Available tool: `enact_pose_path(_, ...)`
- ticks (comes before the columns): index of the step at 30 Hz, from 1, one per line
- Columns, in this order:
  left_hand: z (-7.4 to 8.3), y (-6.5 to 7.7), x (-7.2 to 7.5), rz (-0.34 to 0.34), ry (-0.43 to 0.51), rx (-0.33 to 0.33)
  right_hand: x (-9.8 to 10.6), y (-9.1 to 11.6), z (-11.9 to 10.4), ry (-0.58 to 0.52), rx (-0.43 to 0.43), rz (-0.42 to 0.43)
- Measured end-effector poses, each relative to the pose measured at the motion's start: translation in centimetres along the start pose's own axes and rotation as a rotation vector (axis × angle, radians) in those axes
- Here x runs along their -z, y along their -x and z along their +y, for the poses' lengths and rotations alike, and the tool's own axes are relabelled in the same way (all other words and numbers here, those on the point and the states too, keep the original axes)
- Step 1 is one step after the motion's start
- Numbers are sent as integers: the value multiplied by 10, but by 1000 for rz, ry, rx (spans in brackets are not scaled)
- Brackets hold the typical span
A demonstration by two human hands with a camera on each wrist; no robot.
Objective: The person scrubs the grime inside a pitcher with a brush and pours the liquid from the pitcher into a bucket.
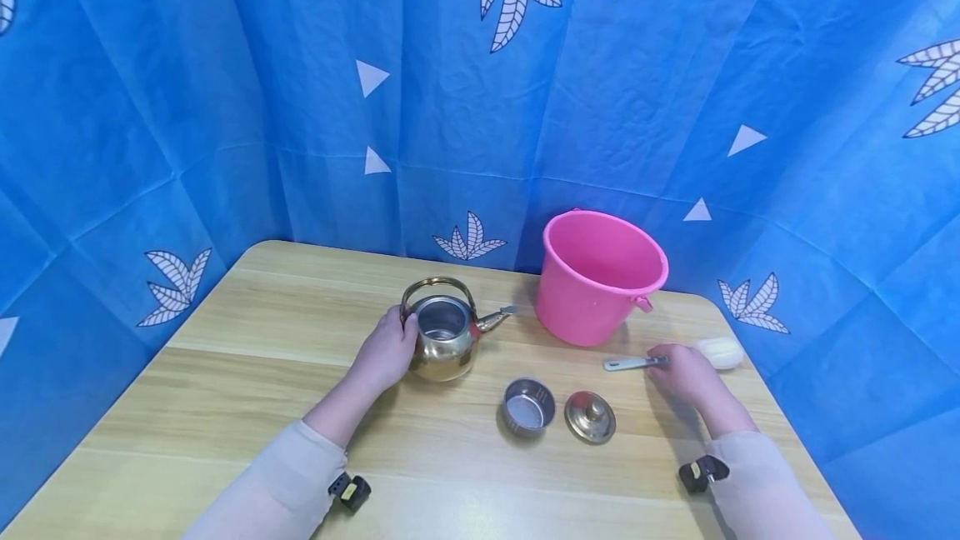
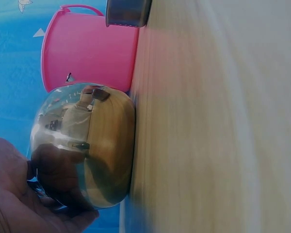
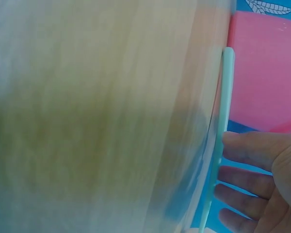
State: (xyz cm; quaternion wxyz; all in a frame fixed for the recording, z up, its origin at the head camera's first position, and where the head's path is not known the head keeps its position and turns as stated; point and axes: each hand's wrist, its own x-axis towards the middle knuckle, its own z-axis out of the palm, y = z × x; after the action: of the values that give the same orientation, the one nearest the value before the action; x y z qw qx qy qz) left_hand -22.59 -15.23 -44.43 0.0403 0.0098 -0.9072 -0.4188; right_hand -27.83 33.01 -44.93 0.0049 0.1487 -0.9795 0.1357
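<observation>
A shiny brass-coloured kettle (image 1: pixel 442 357) stands lidless on the table, its spout pointing right and its hoop handle upright. My left hand (image 1: pixel 386 348) holds its left side, thumb near the rim. From the left wrist, the kettle's rounded body (image 2: pixel 102 121) shows close up, with fingers partly behind it. Over at the right, my right hand (image 1: pixel 690 373) grips a brush by its pale green handle (image 1: pixel 626 363); the white head (image 1: pixel 722 352) lies beyond the hand. In the right wrist view, fingertips meet the handle (image 3: pixel 226 87), which sits slightly above the tabletop.
Behind stands a pink bucket (image 1: pixel 573 307), right of the kettle's spout. A small metal cup (image 1: pixel 528 407) and a knobbed kettle lid (image 1: pixel 590 417) lie between my hands. Blue patterned curtains (image 1: pixel 330 90) hang around the wooden table (image 1: pixel 225 407).
</observation>
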Motion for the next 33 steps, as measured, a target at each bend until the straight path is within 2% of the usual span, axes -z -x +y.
enact_pose_path(14,0,-1,0,-3,-7,7,-1,-1,2,22,34,24)
enact_pose_path(24,0,0,0,-4,-14,9,0,-4,4,15,12,-9)
enact_pose_path(33,-1,-1,0,-6,-15,8,-2,-9,7,40,28,-29)
